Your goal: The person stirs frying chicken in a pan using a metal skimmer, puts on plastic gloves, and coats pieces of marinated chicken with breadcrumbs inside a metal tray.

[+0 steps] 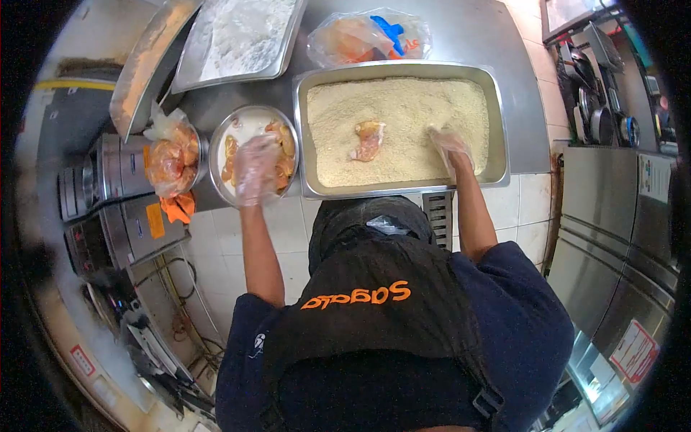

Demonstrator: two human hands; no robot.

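Observation:
My left hand (258, 169), in a clear plastic glove, reaches down over the round metal bowl (215, 169). Its fingers are smeared by motion, and whether they grip anything is hidden. Pieces of raw meat (286, 153), likely chicken, lie in white liquid in that bowl. On the right, my right hand (452, 151), also gloved, has its stretched fingers down in the pale breadcrumbs (403, 101) filling a deep metal tray (403, 190). One raw meat piece (368, 140) rests on the crumbs, left of my right hand and apart from it.
Behind stands a metal tray of white flour (241, 36), with a long narrow tray (147, 68) slanting beside it. A plastic bag with a blue piece (367, 37) lies behind the crumb tray. Bagged orange food (173, 158) sits left of the bowl. Steel cabinets (597, 209) stand at right.

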